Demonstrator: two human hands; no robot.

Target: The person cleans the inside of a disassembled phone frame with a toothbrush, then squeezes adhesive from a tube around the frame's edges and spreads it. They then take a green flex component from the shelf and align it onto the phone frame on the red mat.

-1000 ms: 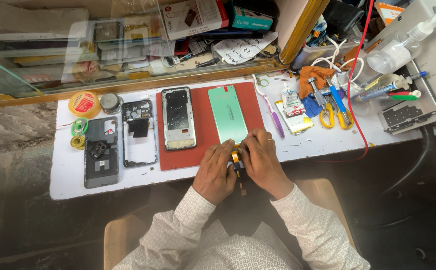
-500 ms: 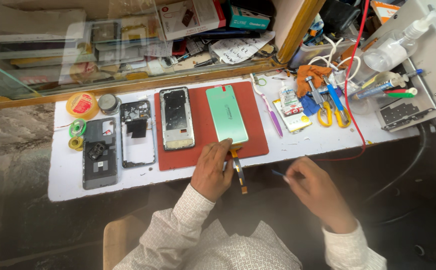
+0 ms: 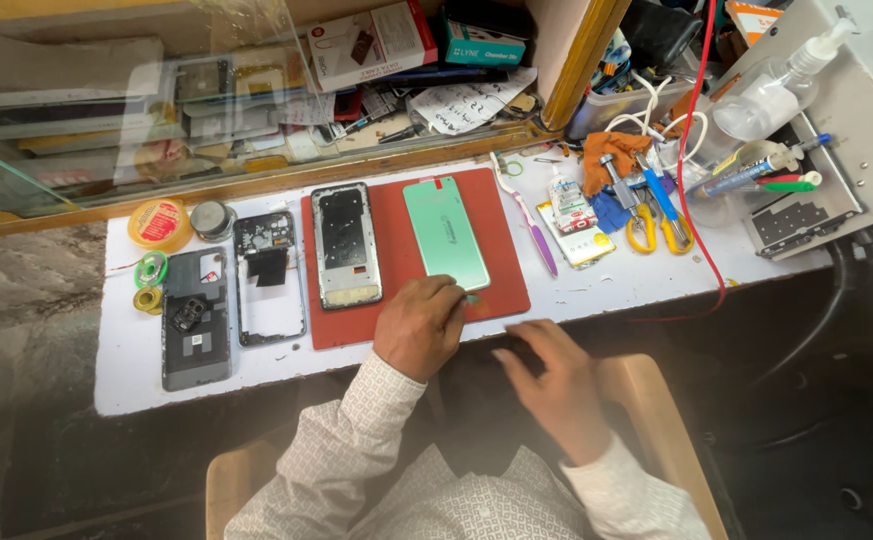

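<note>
A green-filmed phone screen panel (image 3: 445, 232) lies on the red mat (image 3: 501, 215). My left hand (image 3: 418, 325) rests on the mat's front edge, its curled fingers on the panel's lower end. My right hand (image 3: 552, 380) is blurred, off the table in front of its edge, with fingers spread and nothing seen in it. A phone frame with a dark inside (image 3: 345, 243) lies on the mat left of the panel.
On the white table (image 3: 136, 375) left of the mat lie an opened phone body (image 3: 269, 277), a grey back cover (image 3: 196, 318) and tape rolls (image 3: 159, 222). Right of the mat are a purple toothbrush (image 3: 529, 217), yellow-handled scissors (image 3: 656, 222), screwdrivers and a red wire (image 3: 691, 190).
My right hand has let go of the small part at the panel's lower end and dropped back off the table. My left hand has slid up onto the mat's edge.
</note>
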